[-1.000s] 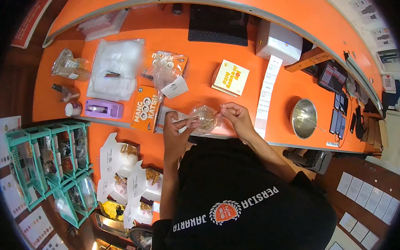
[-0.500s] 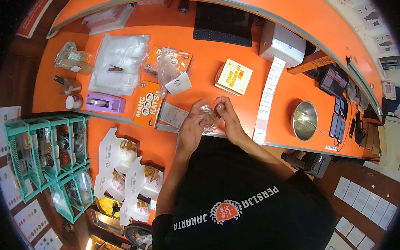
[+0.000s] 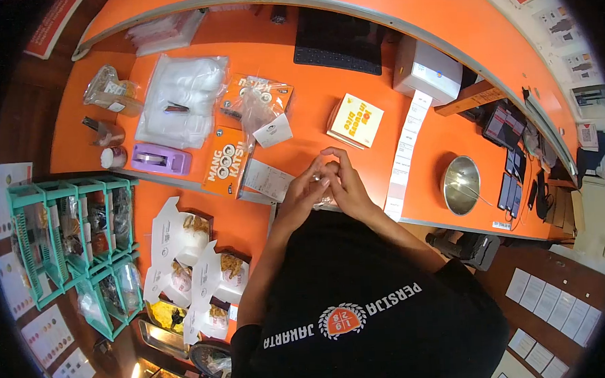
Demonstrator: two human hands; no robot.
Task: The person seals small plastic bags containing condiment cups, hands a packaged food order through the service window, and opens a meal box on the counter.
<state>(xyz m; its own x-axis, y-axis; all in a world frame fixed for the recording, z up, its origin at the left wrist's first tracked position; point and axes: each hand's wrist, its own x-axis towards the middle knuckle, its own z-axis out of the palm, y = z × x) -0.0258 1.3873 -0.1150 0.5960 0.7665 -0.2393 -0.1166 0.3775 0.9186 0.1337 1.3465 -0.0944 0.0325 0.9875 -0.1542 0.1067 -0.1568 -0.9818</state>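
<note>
My left hand (image 3: 305, 197) and my right hand (image 3: 347, 188) are together at the counter's front edge, close to my black shirt. Their fingers curl inward and overlap around a small piece of clear, crinkled plastic (image 3: 327, 199), mostly hidden by them. Whether anything is inside the plastic I cannot tell. A printed receipt (image 3: 268, 181) lies just left of my left hand. Beyond my right hand stands a cream box with yellow and red lettering (image 3: 355, 121). Two orange boxes, one lettered Mang Katsu (image 3: 224, 162) and one under a clear bag (image 3: 261, 89), are farther left.
Open white food boxes (image 3: 216, 287) with fried food stand at lower left, beside green racks (image 3: 71, 233). A purple tape dispenser (image 3: 161, 159) and plastic bags (image 3: 180, 100) lie at left. A printer (image 3: 427, 72) trails a paper strip; a metal bowl (image 3: 460, 182) stands at right.
My hands have drawn closer together, fingers now overlapping. The right fingers have moved left over the clear plastic, which shows less than before. The view has shifted slightly.
</note>
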